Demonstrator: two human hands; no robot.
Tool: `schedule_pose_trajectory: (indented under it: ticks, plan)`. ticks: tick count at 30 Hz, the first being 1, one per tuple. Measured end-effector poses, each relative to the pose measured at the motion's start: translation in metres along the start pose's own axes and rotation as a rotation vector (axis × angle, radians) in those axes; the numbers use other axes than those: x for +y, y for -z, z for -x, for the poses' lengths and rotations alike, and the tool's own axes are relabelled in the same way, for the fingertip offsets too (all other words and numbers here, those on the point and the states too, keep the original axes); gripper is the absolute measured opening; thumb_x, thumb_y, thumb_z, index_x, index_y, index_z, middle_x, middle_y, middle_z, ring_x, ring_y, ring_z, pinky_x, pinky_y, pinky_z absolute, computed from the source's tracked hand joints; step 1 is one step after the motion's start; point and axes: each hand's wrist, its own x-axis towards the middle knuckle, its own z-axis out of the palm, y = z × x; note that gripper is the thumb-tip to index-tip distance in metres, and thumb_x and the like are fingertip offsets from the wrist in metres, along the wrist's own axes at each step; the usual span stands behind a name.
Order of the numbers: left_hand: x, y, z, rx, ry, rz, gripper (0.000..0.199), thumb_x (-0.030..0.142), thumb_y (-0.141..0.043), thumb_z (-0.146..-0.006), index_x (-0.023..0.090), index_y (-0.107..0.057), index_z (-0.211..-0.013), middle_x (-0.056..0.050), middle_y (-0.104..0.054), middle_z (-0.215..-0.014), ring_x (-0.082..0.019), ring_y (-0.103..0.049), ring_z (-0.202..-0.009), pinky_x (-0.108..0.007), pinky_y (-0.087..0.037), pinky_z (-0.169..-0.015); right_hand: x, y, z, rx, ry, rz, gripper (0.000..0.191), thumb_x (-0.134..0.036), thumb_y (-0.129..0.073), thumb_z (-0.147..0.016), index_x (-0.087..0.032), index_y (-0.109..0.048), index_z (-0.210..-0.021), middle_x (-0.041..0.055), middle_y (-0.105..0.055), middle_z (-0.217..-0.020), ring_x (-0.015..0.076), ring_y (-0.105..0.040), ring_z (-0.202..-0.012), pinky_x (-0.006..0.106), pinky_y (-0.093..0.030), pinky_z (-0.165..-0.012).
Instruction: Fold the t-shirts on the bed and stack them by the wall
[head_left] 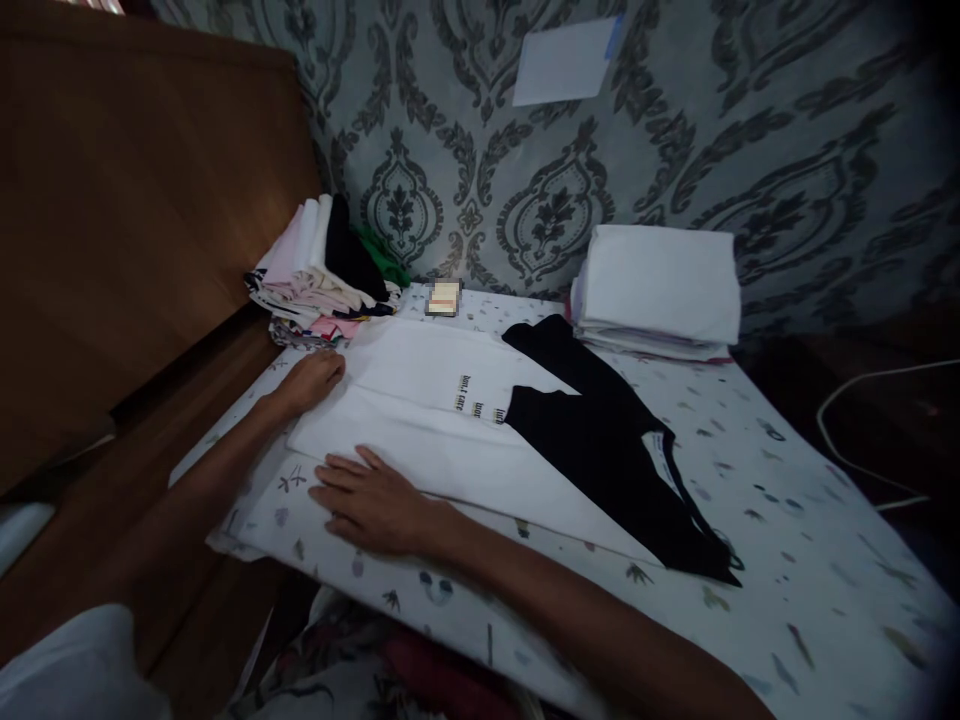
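A white and black shirt (420, 400) lies on the patterned table cover (750, 500), partly folded lengthwise, its black shoulders and neckline pointing right. Small dark print shows near its middle. At the shirt's left end, my left hand (313, 380) rests with its fingers curled in at the fabric edge; whether cloth is pinched there is hidden. My right hand (379, 503) lies flat with spread fingers, palm down, along the near edge of the shirt and the cover.
A pile of folded colored clothes (322, 270) stands at the back left, a stack of white folded cloth (660, 290) at the back right. Between them sits a small box (444, 298). A brown wooden panel (150, 160) rises at left; a pale cable (862, 378) hangs right.
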Motion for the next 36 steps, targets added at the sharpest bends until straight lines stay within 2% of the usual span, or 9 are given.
schedule_pose_trajectory:
  ticks: [4, 8, 14, 19, 23, 25, 28, 31, 36]
  plan:
    - [0.030, 0.000, 0.017, 0.115, 0.016, 0.027, 0.029, 0.029, -0.040, -0.094, 0.017, -0.062, -0.109, -0.014, -0.063, -0.110, -0.027, -0.056, -0.108, -0.042, -0.044, -0.097, -0.001, -0.002, 0.002, -0.011, 0.023, 0.016, 0.044, -0.040, -0.046, -0.102, -0.019, -0.050, -0.140, 0.0087, -0.045, -0.155, 0.0206, -0.029, -0.148, 0.047, -0.018, -0.123]
    - [0.047, -0.014, 0.041, -0.114, -0.182, 0.202, 0.047, 0.045, -0.035, -0.099, 0.023, -0.050, -0.138, -0.010, -0.051, -0.147, -0.023, -0.046, -0.135, -0.039, -0.035, -0.114, -0.003, -0.001, 0.003, 0.017, 0.037, 0.041, 0.042, -0.040, -0.050, -0.100, -0.020, -0.052, -0.138, 0.0078, -0.047, -0.153, 0.0188, -0.031, -0.148, 0.045, -0.018, -0.123]
    - [0.033, -0.029, 0.038, -0.069, 0.053, -0.043, 0.065, 0.050, -0.027, -0.099, 0.011, -0.035, -0.151, -0.020, -0.032, -0.160, -0.032, -0.028, -0.149, -0.056, -0.027, -0.118, -0.003, 0.013, 0.013, 0.009, 0.016, 0.004, 0.040, -0.037, -0.047, -0.102, -0.021, -0.051, -0.138, 0.0069, -0.045, -0.155, 0.0134, -0.035, -0.145, 0.038, -0.023, -0.121]
    - [0.054, -0.040, 0.036, -0.085, -0.277, 0.026, 0.056, 0.049, -0.026, -0.101, 0.029, -0.036, -0.153, -0.003, -0.034, -0.161, -0.022, -0.034, -0.147, -0.042, -0.031, -0.119, 0.023, 0.034, 0.063, 0.148, -0.166, -0.028, 0.033, -0.025, -0.044, -0.103, -0.015, -0.059, -0.130, 0.0103, -0.060, -0.141, 0.0158, -0.049, -0.135, 0.033, -0.035, -0.113]
    - [0.072, -0.045, 0.015, 0.003, -0.184, 0.026, 0.062, 0.053, -0.024, -0.100, 0.019, -0.051, -0.144, -0.015, -0.043, -0.155, -0.033, -0.043, -0.141, -0.056, -0.036, -0.114, 0.037, 0.037, 0.116, 0.236, -0.328, 0.003, 0.028, -0.023, -0.046, -0.102, -0.013, -0.068, -0.115, 0.0120, -0.066, -0.132, 0.0191, -0.053, -0.131, 0.033, -0.038, -0.113]
    - [0.097, -0.044, -0.002, 0.012, -0.237, 0.145, 0.060, 0.053, -0.026, -0.101, 0.019, -0.050, -0.144, -0.013, -0.043, -0.155, -0.030, -0.044, -0.141, -0.051, -0.038, -0.115, 0.037, 0.035, 0.133, 0.272, -0.334, 0.011, 0.027, -0.022, -0.048, -0.101, -0.012, -0.069, -0.115, 0.0132, -0.065, -0.133, 0.0196, -0.052, -0.133, 0.034, -0.037, -0.114]
    - [0.152, -0.045, -0.030, -0.192, -0.527, 0.380, 0.049, 0.046, -0.030, -0.103, 0.028, -0.051, -0.144, -0.002, -0.044, -0.156, -0.019, -0.044, -0.141, -0.036, -0.036, -0.118, 0.034, 0.031, 0.142, 0.299, -0.311, -0.012, 0.026, -0.017, -0.049, -0.099, -0.013, -0.069, -0.115, 0.0122, -0.070, -0.125, 0.0177, -0.055, -0.129, 0.033, -0.039, -0.113]
    - [0.191, -0.048, -0.060, -0.331, -0.656, 0.407, 0.045, 0.041, -0.029, -0.105, 0.031, -0.055, -0.140, 0.001, -0.047, -0.154, -0.019, -0.039, -0.144, -0.040, -0.026, -0.124, 0.034, 0.029, 0.144, 0.341, -0.325, -0.046, 0.026, -0.016, -0.049, -0.098, -0.013, -0.069, -0.114, 0.0113, -0.071, -0.123, 0.0174, -0.056, -0.128, 0.033, -0.040, -0.112]
    - [0.198, -0.053, -0.088, -0.153, -0.532, 0.350, 0.049, 0.044, -0.030, -0.103, 0.025, -0.050, -0.145, -0.004, -0.044, -0.155, -0.022, -0.034, -0.147, -0.045, -0.027, -0.123, 0.041, 0.027, 0.150, 0.437, -0.344, -0.108, 0.023, -0.018, -0.052, -0.097, -0.016, -0.071, -0.110, 0.0109, -0.071, -0.124, 0.0168, -0.059, -0.125, 0.033, -0.041, -0.111]
